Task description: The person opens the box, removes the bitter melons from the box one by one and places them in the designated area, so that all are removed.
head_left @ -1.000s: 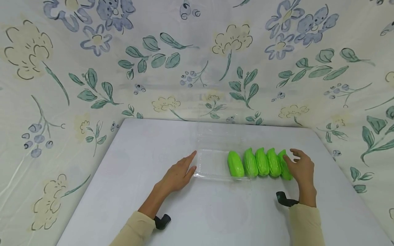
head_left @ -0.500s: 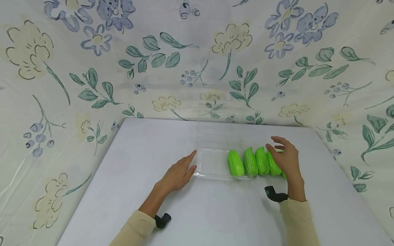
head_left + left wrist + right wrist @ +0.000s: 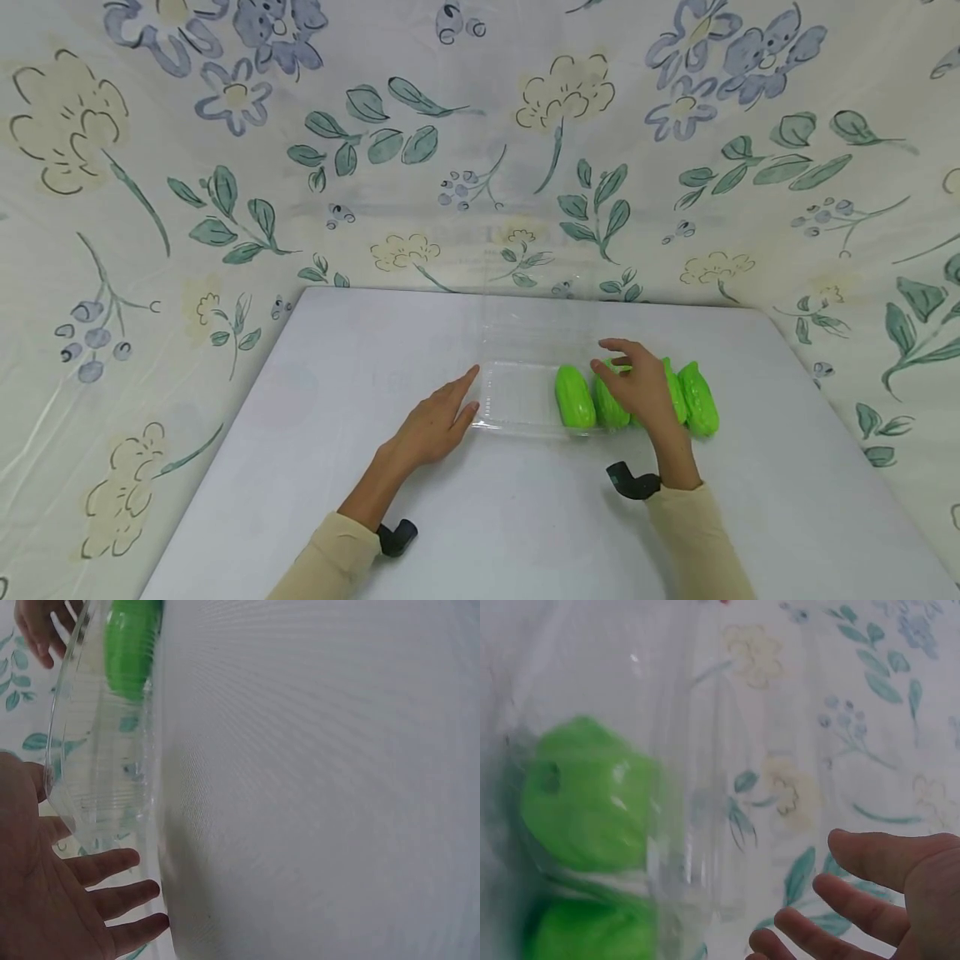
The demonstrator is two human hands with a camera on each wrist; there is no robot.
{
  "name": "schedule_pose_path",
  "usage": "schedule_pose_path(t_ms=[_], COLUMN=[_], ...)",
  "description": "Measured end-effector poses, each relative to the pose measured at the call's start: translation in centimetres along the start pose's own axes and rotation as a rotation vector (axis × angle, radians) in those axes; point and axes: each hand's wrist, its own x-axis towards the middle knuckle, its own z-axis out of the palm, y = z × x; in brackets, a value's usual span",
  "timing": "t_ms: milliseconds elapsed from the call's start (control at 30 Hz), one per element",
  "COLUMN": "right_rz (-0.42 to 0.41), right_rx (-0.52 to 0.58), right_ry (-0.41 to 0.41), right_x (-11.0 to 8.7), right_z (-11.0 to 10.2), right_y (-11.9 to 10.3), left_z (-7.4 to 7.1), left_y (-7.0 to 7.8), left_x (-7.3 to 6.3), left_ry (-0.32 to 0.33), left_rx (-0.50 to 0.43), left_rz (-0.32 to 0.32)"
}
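My left hand (image 3: 431,425) lies at the left end of a clear plastic box (image 3: 517,396), its fingers straight and touching or very near the wall. The box's lid (image 3: 536,321) stands raised behind. Inside the box is a shiny green, ribbed, gourd-like piece (image 3: 574,398). Several similar pieces stand in a row to its right, including the rightmost green piece (image 3: 700,400). Over the middle of that row hovers my right hand (image 3: 641,387), fingers loosely spread and holding nothing, partly hiding the pieces below. In the right wrist view, two green pieces (image 3: 589,799) appear beside that hand.
The white table (image 3: 360,350) carries the box and the green pieces. Behind it hangs a flower-patterned sheet (image 3: 442,192), close to the raised lid. A black camera mount (image 3: 632,482) juts from the right wrist, and another mount (image 3: 397,538) from the left.
My right hand has travelled left, from the rightmost green piece to above the middle of the row. It uncovers the right end. My left hand and the box stay in place.
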Motion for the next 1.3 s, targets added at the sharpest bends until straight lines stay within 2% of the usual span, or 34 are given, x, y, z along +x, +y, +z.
schedule_pose_path(t_ms=[300, 567, 700, 933, 1167, 1300], right_rz=[-0.009, -0.014, 0.008, 0.069, 0.056, 0.053], right_rx=[-0.086, -0.284, -0.371, -0.452, -0.490, -0.461], right_ry=[-0.135, -0.209, -0.211, -0.213, -0.206, -0.184], right_x=[-0.7, -0.8, -0.8, -0.9, -1.1, -0.9], right_z=[2.8, 4.3, 5.0, 5.5, 6.2, 6.4], right_y=[-0.9, -1.9, -2.5, -3.3, -3.3, -3.3], left_z=[0.1, 0.3, 0.4, 0.5, 0.4, 0.4], left_y=[0.1, 0.1, 0.1, 0.0, 0.1, 0.2], left_x=[-0.1, -0.1, -0.1, 0.0, 0.0, 0.0], left_ry=[0.004, -0.011, -0.006, 0.006, 0.019, 0.018], left_rx=[-0.003, 0.007, 0.008, 0.013, 0.014, 0.013], left_rz=[-0.002, -0.026, -0.026, -0.026, -0.018, -0.017])
